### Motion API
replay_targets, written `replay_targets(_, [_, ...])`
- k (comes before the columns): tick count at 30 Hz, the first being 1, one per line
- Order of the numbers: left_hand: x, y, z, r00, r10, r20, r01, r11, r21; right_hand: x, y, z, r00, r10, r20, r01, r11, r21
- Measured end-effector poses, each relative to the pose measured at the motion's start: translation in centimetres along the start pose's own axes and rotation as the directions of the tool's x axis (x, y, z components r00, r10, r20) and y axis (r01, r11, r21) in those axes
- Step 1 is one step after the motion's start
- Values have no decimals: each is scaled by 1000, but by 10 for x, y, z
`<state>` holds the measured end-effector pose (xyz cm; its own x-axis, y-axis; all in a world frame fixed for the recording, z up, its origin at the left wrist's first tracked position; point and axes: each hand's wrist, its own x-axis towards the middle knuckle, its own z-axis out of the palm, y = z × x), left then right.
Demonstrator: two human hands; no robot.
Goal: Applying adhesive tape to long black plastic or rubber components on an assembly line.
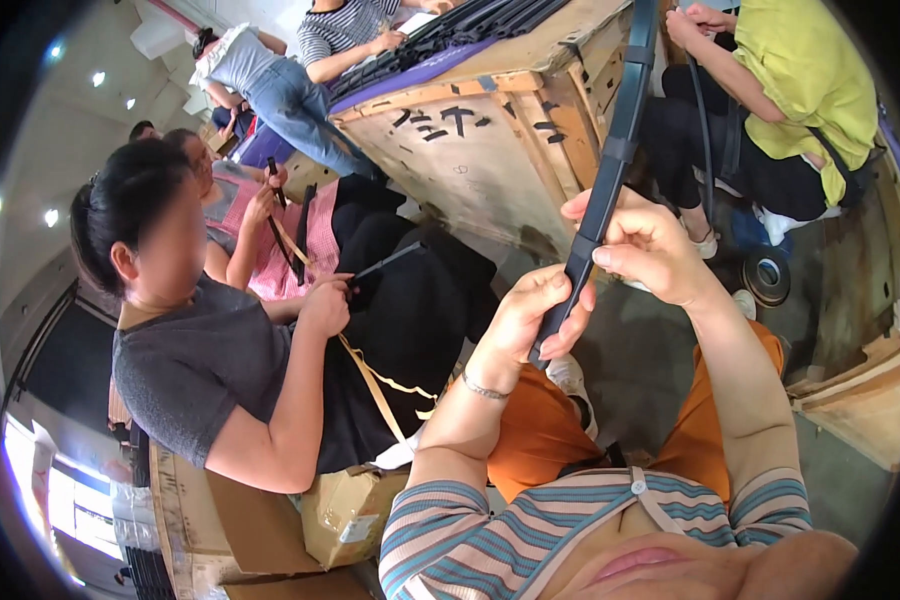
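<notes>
A long, flat black strip (610, 172) slants up from my hands to the top edge, with darker bands around it at intervals. My left hand (542, 312) is closed round its lower end, the thumb lying along the top face. Higher up, my right hand (642, 246) pinches the strip beside one of the bands, thumb in front and fingers partly behind. The strip's upper end runs out of the picture. What the bands are made of I cannot make out.
At my left a seated co-worker (230, 330) handles a thin dark strip and pale yellow ribbon. A wooden crate (460, 165) ahead carries a pile of black strips (450, 45). To the right sit another person in yellow-green (805, 90) and a black roll (766, 275) on the floor.
</notes>
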<state>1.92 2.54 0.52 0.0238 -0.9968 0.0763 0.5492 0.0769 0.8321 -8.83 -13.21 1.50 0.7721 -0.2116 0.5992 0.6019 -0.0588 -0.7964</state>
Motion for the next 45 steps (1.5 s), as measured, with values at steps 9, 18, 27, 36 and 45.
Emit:
replay_targets(9, [0,11,1,982,167,-89,-144,965,219,3,-8,7,988,157,2,-157,984,-84])
replay_targets(18, [2,7,3,967,234,-104,-191,929,317,-5,-15,13,990,59,-125,-106,907,-408])
replay_targets(27, [1,3,5,970,224,-89,-194,944,268,-1,-10,19,987,30,-158,-96,898,-430])
replay_targets(36, [8,-3,1,966,205,-159,-175,967,183,11,15,14,936,249,-250,-304,929,-210])
replay_targets(45, [26,-19,20,979,197,-54,-198,980,-13,5,79,1,811,407,-420,-578,665,-472])
